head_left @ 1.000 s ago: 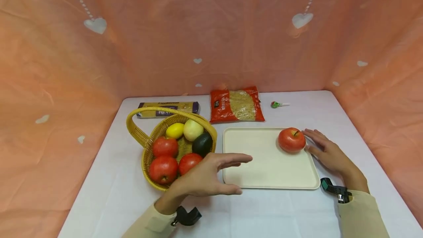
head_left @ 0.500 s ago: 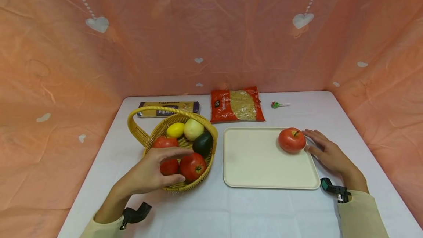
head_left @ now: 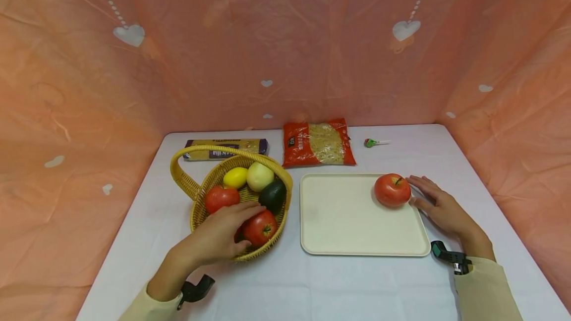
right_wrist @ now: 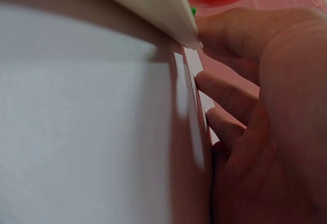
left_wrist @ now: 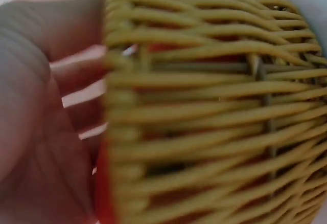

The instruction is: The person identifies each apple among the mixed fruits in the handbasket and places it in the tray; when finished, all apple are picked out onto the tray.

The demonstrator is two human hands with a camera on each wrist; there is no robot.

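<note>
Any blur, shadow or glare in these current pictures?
Left wrist: the yellow woven basket and left hand look blurred; right wrist: dim, shadow on the white tablecloth below the cream rectangular tray; head: sharper, highlights on the red plastic bag.

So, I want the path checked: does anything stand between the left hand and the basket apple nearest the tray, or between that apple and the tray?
Nothing visible separates the left hand from that apple. The basket's right rim stands between the apple and the tray.

yellow pack (head_left: 238,143) — probably "SPAGHETTI" | red bag (head_left: 323,143) — lettering too small to read
</note>
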